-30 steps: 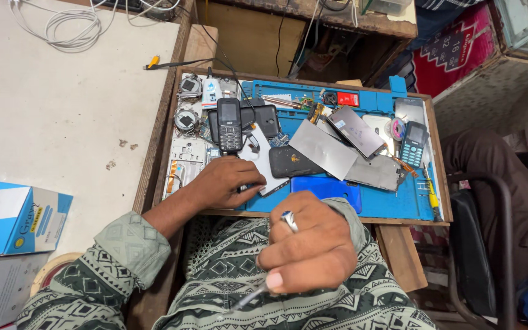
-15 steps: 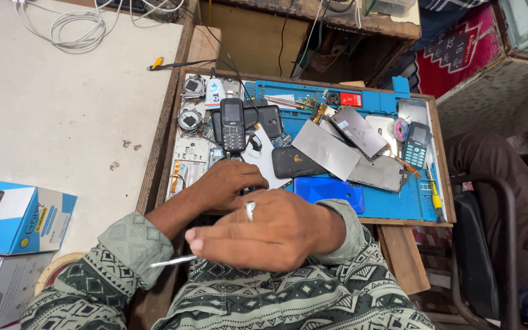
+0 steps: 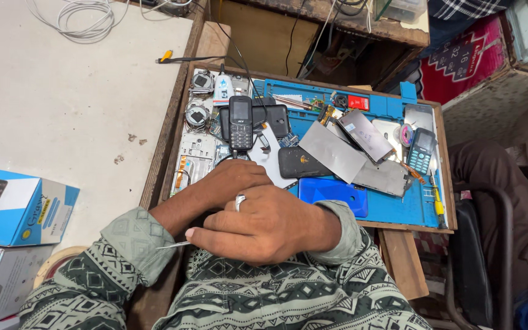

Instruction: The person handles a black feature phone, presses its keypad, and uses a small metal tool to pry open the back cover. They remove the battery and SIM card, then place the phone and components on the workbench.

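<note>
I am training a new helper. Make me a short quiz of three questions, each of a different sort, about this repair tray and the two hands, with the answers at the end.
1. True or false: the right hand lies across the left hand.
2. Which colour is the mat in the wooden tray? A) red B) blue C) yellow
3. Fill in: the black keypad phone lies ___ on the tray, its screen end away from the person.

Key
1. True; the right hand also pinches a thin metal tool and wears a ring.
2. B
3. face up
</note>
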